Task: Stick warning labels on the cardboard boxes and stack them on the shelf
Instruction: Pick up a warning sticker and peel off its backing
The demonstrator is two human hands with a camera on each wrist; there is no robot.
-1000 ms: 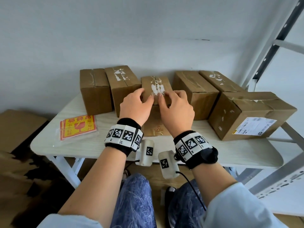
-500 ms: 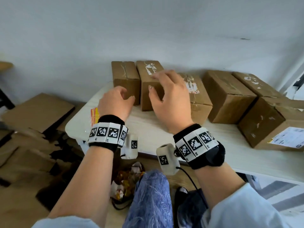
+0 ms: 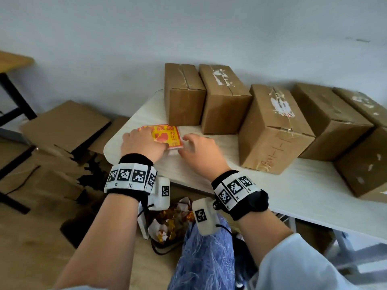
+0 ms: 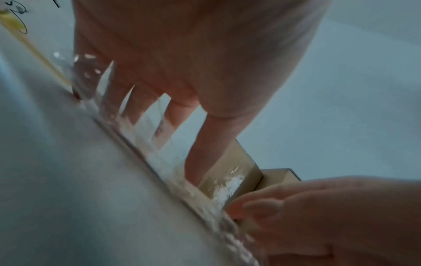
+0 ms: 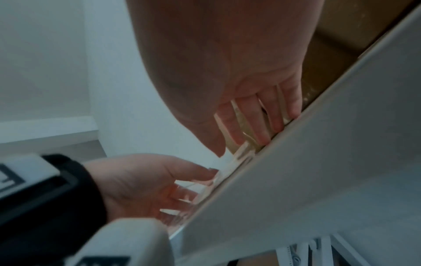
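Resting flat on the label pack (image 3: 167, 136), left hand (image 3: 142, 146) (fingers straight); right hand (image 3: 201, 152) released beside it.

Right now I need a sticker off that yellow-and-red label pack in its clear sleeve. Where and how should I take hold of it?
The label pack lies flat on the table, so probably pinch the near right edge, coming from the right, where the right hand reaches. The left hand rests flat on its left part, pinning it.

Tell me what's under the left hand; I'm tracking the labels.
The left hand rests on the red-and-yellow label pack, lying on the table. The pack's left part is covered.
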